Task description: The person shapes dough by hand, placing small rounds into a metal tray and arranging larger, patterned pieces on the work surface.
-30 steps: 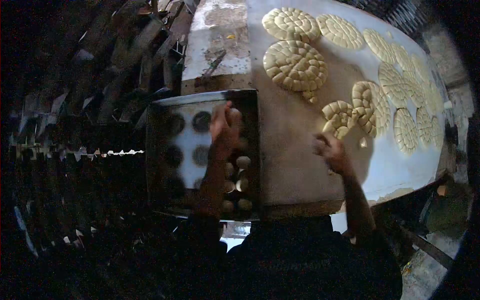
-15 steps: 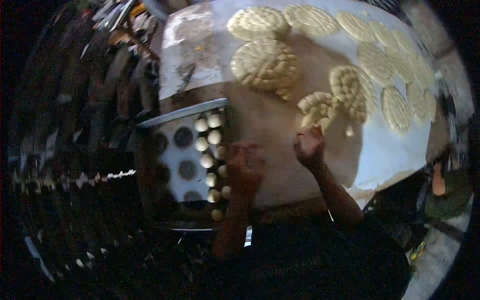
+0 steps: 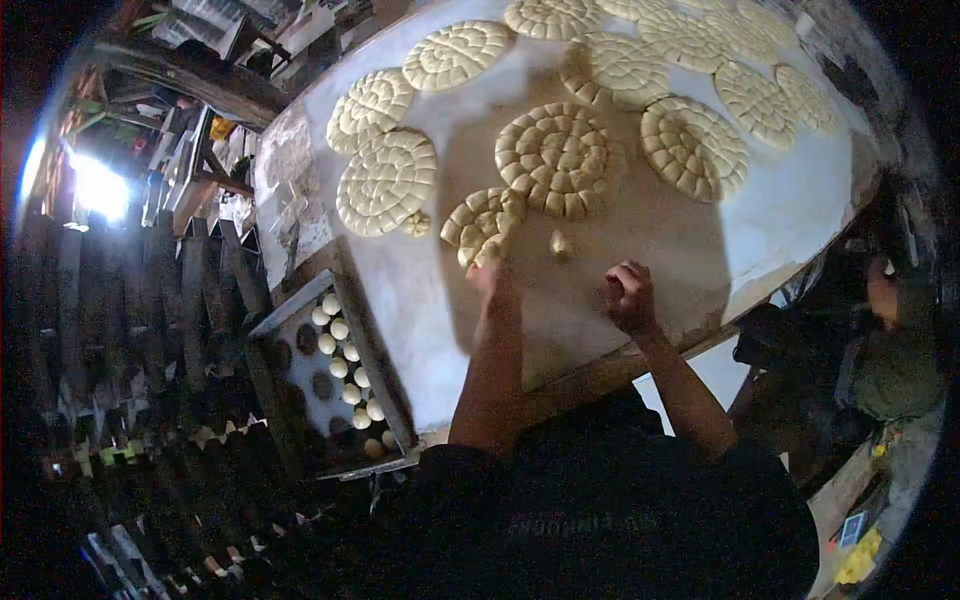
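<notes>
My left hand [image 3: 490, 280] reaches to the lower edge of a partly used spiral of cut dough [image 3: 483, 222], its fingers closed on a dough piece there. To its right, my right hand [image 3: 630, 297] is held curled above the table; whatever lies inside its fingers is hidden. A loose dough piece [image 3: 560, 244] rests between and beyond the hands. Just behind it lies a large round dough spiral [image 3: 553, 158], scored into many chunks. On the left, a tray [image 3: 377, 345] holds several pale dough balls [image 3: 339, 368] in a double row along its right side.
Several more scored dough spirals [image 3: 387, 182] cover the far and side parts of the table [image 3: 760, 240]. Dark slats [image 3: 175, 310] stand left of the tray. At the right edge another person's hand [image 3: 882, 292] shows in the dimness.
The camera view has turned, so table and tray look rotated. My left hand has gone from beside the tray to the partial spiral; my right hand is now apart from that spiral.
</notes>
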Action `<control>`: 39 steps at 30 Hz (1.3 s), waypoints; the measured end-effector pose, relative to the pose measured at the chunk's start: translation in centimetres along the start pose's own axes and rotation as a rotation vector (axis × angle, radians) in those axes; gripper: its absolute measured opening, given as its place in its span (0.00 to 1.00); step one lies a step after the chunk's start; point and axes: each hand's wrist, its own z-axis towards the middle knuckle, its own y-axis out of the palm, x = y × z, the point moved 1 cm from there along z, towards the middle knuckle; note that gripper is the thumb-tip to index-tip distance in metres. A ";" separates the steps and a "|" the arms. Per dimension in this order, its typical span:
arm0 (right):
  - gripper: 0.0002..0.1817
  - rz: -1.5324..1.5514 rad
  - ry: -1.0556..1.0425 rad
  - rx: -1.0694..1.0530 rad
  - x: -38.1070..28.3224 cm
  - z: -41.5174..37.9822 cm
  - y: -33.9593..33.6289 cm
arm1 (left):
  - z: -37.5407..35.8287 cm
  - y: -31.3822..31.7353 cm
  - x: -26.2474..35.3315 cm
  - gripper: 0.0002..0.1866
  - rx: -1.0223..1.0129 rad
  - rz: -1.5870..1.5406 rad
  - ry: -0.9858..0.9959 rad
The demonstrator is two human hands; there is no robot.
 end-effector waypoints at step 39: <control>0.19 -0.165 -0.209 -0.212 1.9 2.8 0.1 | -3.7 -17.1 -0.9 0.12 -0.107 1.087 0.954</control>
